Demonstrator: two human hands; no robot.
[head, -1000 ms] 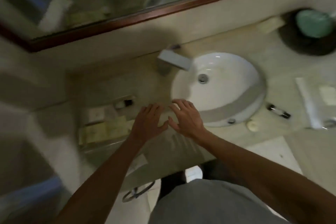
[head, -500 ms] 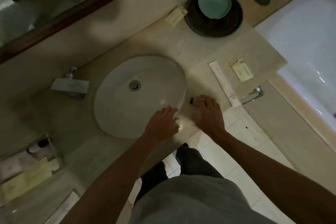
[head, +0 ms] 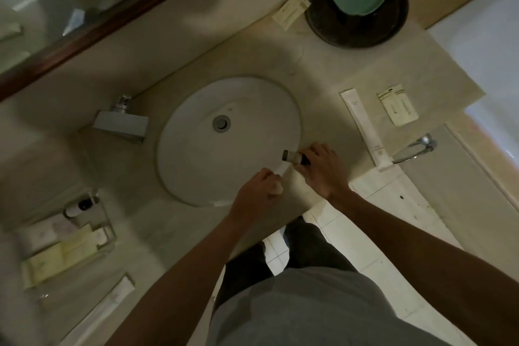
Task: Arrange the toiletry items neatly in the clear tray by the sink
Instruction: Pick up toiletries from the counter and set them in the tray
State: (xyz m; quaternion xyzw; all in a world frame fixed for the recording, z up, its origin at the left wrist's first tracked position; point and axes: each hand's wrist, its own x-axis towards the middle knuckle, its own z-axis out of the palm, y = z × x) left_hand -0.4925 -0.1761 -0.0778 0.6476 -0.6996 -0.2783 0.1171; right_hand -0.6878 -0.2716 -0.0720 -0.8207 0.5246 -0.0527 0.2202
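1. Right hand [head: 323, 170]: closed around a small dark-capped bottle [head: 293, 156] at the sink [head: 196, 177] rim.
2. Left hand [head: 257, 191]: curled around a small pale round piece [head: 276, 189], perhaps soap; we cannot tell.
3. Step, as we judge it: gathering loose items. Next, both need carrying left to the clear tray [head: 108, 229].
4. Tray: on the bench [head: 323, 64], well apart from our hands, already holding packets and a bottle.
5. Remaining: long white tube [head: 362, 126] and flat packet [head: 397, 107] on the right.
6. In the way: the tap [head: 120, 122] and open basin; free room in the tray looks tight.
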